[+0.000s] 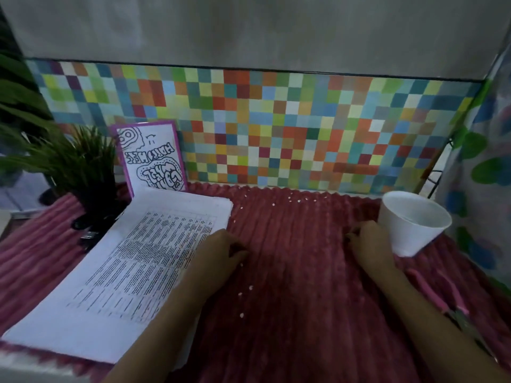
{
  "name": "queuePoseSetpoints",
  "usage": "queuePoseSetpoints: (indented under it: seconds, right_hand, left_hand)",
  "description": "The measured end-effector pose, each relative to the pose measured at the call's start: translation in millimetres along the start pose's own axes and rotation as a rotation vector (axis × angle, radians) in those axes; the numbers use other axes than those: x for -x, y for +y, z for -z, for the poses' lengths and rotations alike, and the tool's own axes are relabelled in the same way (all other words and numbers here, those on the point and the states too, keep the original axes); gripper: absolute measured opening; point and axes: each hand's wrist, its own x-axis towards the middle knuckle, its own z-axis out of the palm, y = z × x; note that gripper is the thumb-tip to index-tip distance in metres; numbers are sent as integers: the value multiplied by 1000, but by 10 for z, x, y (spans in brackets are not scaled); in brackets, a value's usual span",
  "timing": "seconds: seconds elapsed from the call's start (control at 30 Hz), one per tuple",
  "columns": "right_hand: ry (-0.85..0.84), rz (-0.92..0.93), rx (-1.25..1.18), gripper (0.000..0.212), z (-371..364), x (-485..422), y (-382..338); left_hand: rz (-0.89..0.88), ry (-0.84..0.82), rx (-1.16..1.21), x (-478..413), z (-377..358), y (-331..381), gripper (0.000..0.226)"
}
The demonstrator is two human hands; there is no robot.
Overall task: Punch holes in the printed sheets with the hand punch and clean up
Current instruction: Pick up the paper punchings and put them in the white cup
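A stack of printed sheets (132, 261) lies at an angle on the left of the red ribbed cloth (290, 299). Small white paper dots (241, 294) are scattered over the cloth, more near the back (293, 199). My left hand (221, 254) rests at the sheets' right edge, fingers curled down with the tips together on the cloth. My right hand (366, 244) is curled the same way, just left of a white foam cup (414, 222). Whether either hand holds dots is hidden. The pink-handled hand punch (442, 294) lies at the right, partly behind my right forearm.
A dark potted plant (83, 172) and a purple-framed drawing (152, 156) stand at the back left against the checkered wall panel. Black clips (88, 233) lie by the pot. A patterned curtain (481, 167) closes off the right side.
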Motion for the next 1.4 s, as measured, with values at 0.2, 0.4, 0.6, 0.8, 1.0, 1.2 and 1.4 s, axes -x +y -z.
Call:
queuePoseSetpoints:
  seconds: [0.2,0.4,0.6,0.8,1.0,1.2,1.4]
  right_hand:
    - [133,176,-97,6,312,320,-441]
    - [-343,325,-504,9,346,950,-1365]
    - [-419,320,-509,11,122,1179,-1440]
    - [-346,410,-405,12,75,1255,-1447]
    - [-228,332,-507,13,22,1267,-1395]
    - [-380,436,-621,14,86,1369,-1477]
    - [-318,628,-452,24,-10,1389,-1467]
  left_hand:
    - [-23,66,-18,9,-127,4,16]
    - [-51,156,104,1,-105,-63,14]
    - [-199,131,46,69,47,-128,9]
    - [-159,34,-189,115,-39,-104,20]
    - [-175,17,-318,125,-67,-63,25]
    - [-134,-82,-177,67,58,-43,19]
    - [-230,79,9,-96,478,248,14]
